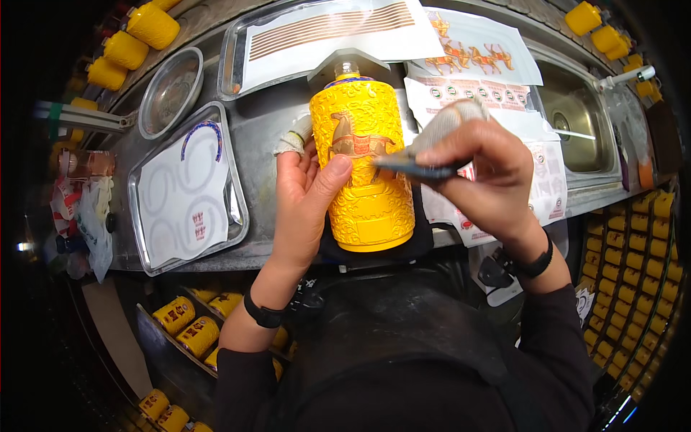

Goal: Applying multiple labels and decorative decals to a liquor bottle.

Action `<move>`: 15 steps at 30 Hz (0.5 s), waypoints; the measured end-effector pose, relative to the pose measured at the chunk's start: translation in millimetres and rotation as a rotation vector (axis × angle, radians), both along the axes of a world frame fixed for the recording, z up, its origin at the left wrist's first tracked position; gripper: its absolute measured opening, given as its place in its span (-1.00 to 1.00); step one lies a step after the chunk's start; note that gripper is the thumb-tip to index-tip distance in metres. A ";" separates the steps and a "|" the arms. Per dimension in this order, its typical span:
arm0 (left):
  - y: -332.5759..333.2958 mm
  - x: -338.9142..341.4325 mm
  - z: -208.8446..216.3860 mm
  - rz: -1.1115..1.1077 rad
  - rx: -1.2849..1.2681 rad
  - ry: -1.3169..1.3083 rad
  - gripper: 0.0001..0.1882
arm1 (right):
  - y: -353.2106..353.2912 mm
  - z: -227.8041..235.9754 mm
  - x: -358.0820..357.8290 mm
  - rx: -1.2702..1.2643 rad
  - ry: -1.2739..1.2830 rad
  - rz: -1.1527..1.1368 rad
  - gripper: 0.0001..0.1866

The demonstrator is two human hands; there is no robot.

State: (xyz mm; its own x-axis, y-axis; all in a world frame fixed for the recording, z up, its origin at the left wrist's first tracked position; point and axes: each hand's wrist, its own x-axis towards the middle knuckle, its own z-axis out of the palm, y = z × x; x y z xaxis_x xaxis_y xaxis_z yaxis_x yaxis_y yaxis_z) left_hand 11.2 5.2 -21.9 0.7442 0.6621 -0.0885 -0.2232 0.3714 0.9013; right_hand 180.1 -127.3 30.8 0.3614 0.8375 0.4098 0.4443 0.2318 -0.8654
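Observation:
A yellow bottle (367,191) with raised relief and a clear glass neck stands tilted in front of me. On its face lies a brown and red horse decal (360,144). My left hand (306,191) grips the bottle's left side, thumb on the front beside the decal, with white cloth wrapped on a fingertip. In my right hand (497,176), also with white cloth on some fingers, is a dark flat-handled tool (425,170), perhaps a scraper or brush. Its tip meets the decal's right edge; the exact kind is blurred.
A metal tray (237,209) with a decal sheet lies left, below a round metal bowl (171,92). Striped and horse decal sheets (479,54) cover the back and right of the bench. Farther right is a sink (576,108). Yellow bottles (198,335) fill racks below and around.

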 end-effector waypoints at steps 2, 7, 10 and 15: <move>-1.5 0.8 1.5 0.015 -0.007 -0.010 -0.29 | -1.2 -4.5 -0.7 -0.037 0.086 0.004 -0.66; -1.3 0.7 -0.6 0.008 0.025 -0.003 -0.30 | -25.9 -10.6 7.8 -0.035 -0.050 0.166 -0.76; -2.1 -1.6 4.4 -0.011 0.000 0.027 -0.30 | -12.0 -8.6 -5.3 -0.042 0.225 0.028 -0.77; -0.3 0.6 -0.6 -0.014 0.022 0.033 -0.29 | 13.3 -15.0 -1.6 -0.157 0.307 -0.216 -0.73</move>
State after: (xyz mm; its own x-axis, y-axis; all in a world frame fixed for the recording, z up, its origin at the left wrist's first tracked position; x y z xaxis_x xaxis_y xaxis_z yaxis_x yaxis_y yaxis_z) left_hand 11.8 4.9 -22.4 0.7502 0.6538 -0.0989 -0.1882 0.3545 0.9159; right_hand 178.5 -114.0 15.8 0.6217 0.7727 0.1282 0.1833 0.0155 -0.9829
